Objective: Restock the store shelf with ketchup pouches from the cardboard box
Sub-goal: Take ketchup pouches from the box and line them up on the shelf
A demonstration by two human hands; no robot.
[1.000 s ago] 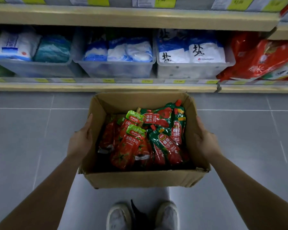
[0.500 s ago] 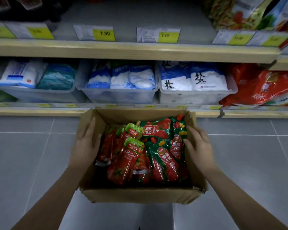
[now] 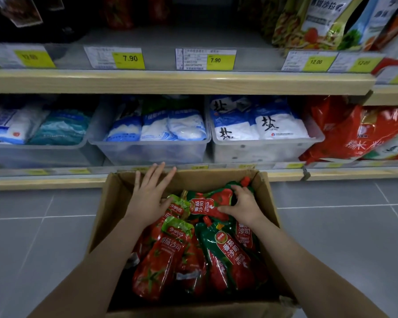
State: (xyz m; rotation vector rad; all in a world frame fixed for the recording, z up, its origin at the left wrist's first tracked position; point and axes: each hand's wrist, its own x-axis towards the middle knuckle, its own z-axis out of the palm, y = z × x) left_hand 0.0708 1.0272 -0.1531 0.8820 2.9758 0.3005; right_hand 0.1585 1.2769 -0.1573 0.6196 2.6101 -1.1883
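An open cardboard box (image 3: 106, 216) stands on the floor in front of the shelves, filled with several red and green ketchup pouches (image 3: 161, 260). My left hand (image 3: 149, 196) lies flat with spread fingers over the pouches at the box's far left. My right hand (image 3: 244, 205) is curled around a ketchup pouch (image 3: 205, 204) that lies crosswise at the far end of the box. Above, a bare grey stretch of shelf (image 3: 161, 37) sits behind two yellow 7.90 price tags (image 3: 129, 58).
Clear plastic bins (image 3: 152, 152) of white and blue salt bags fill the low shelf just behind the box. Red rice bags (image 3: 359, 134) lie to the right. Tall printed pouches (image 3: 319, 19) stand at the upper right, dark packets at the upper left. Grey floor tiles (image 3: 32, 237) surround the box.
Both hands left the outer sides of the box and reached inside. The right hand closed on the crosswise pouch. The view rose, showing the upper shelf.
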